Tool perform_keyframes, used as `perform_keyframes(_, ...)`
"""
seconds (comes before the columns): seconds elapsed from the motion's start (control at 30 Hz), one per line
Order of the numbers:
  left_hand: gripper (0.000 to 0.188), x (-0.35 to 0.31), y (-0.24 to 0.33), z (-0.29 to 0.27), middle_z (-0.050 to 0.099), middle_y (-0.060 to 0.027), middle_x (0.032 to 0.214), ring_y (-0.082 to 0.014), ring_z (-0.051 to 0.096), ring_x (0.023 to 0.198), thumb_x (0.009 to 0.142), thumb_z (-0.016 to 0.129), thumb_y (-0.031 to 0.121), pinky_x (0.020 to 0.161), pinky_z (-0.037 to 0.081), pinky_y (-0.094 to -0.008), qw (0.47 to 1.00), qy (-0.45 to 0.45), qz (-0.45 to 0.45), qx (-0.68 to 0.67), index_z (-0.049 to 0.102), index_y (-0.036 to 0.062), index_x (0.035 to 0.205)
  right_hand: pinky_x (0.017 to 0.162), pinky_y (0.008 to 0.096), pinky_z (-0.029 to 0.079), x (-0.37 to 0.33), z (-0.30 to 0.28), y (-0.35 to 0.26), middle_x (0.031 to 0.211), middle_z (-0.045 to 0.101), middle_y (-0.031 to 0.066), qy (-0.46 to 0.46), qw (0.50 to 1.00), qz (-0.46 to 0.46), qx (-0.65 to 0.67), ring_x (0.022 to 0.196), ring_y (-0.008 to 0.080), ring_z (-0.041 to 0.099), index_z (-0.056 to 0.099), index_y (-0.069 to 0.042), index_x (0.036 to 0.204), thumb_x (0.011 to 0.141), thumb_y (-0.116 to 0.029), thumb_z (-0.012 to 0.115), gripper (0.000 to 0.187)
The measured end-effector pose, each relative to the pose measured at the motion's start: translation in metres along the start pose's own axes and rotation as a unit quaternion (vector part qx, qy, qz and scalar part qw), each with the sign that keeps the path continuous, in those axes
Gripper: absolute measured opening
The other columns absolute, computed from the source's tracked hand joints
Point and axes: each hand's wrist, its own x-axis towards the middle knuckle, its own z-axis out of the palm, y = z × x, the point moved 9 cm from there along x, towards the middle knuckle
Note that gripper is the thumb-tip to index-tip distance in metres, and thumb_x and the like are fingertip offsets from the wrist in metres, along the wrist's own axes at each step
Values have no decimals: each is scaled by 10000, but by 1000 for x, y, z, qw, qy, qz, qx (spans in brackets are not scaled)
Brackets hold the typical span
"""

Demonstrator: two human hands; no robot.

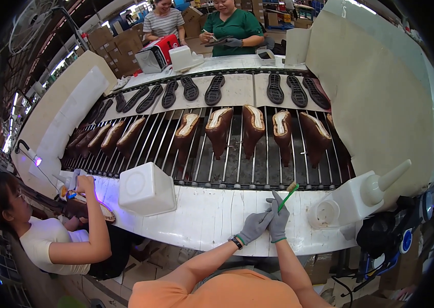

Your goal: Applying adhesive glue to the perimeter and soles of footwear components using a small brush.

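Note:
Both my hands wear grey gloves and meet above the front of the white table (pixel 201 220). My right hand (pixel 279 220) holds a green-handled brush (pixel 289 196), its tan bristles tilted up and to the right. Against the right glove press the fingers of my left hand (pixel 254 227), drawn together; anything between them is hidden. Beyond my hands, several dark brown shoe uppers (pixel 254 131) with pale undersides facing up lie on a metal roller conveyor (pixel 235 169). Black shoe soles (pixel 214 90) line the ledge behind them.
A white plastic bottle with a long spout (pixel 360 194) lies at right, beside a small round cup (pixel 324 213). A white square container (pixel 146 189) stands left of my hands. A co-worker (pixel 58 236) handles a shoe at far left; two people (pixel 232 28) stand beyond the conveyor.

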Motion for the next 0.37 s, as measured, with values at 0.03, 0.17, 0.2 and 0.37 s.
perform_keyframes(0.03, 431, -1, -3, 1, 600, -148, 618, -248, 587, 552, 1013, 510, 355, 551, 448, -370, 1000, -1, -10, -3, 680, -8, 853, 583, 221, 430, 0, 0, -1, 978, 679, 57, 3, 1000, 0, 3, 650, 46, 510, 581, -23, 1336, 1028, -213, 520, 367)
perform_keyframes(0.17, 429, 0, -2, 2, 601, -147, 620, -246, 590, 554, 1012, 512, 353, 553, 451, -367, 1000, 3, -1, -3, 679, -9, 854, 586, 221, 431, 0, 0, -3, 975, 679, 57, 7, 1000, 8, 11, 651, 49, 508, 582, -20, 1334, 1027, -206, 520, 364)
perform_keyframes(0.2, 428, 0, -2, 2, 602, -148, 620, -245, 590, 554, 1012, 514, 352, 553, 452, -366, 1000, 2, -3, 0, 680, -10, 854, 588, 222, 432, 0, 0, -3, 976, 679, 57, 4, 1000, 8, 19, 652, 49, 508, 581, -22, 1335, 1027, -204, 519, 364)
perform_keyframes(0.37, 395, 2, -6, 6, 644, -188, 683, -331, 649, 624, 1005, 511, 358, 566, 467, -406, 1000, -14, -26, 6, 697, 22, 910, 600, 239, 463, 1, -5, -2, 988, 705, 79, 8, 1000, -1, -1, 663, 60, 539, 586, -52, 1351, 1014, -171, 524, 362)
